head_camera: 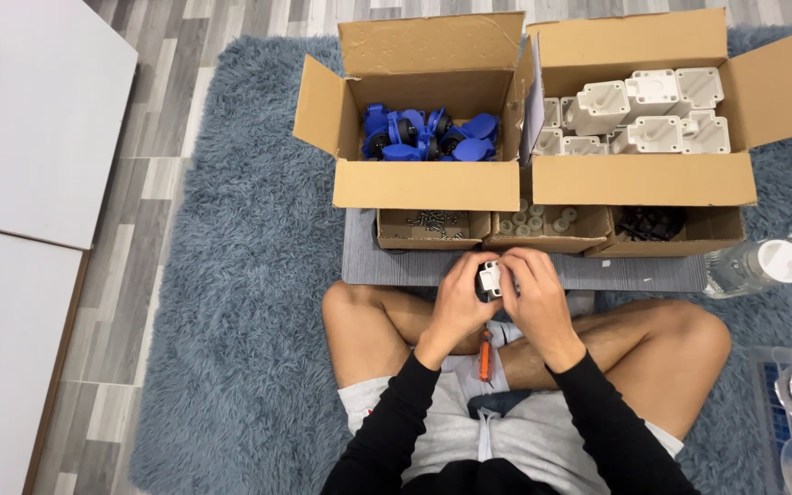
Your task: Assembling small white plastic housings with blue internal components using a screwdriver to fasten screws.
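Fingers of the left hand (458,298) and right hand (533,295) are clamped together around a small white plastic part (489,276) at frame centre, above the crossed legs. An orange screwdriver (485,355) lies just below. Cardboard boxes of blue parts (428,136) and white housings (643,115) sit above.

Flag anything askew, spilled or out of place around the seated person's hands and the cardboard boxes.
Little stands out. A clear plastic bottle with a white cap lies on its side on the blue-grey shaggy rug, nothing spilled. An orange-handled tool rests loose in the person's lap. Both hands, left hand and right hand, hold a small white plastic part.
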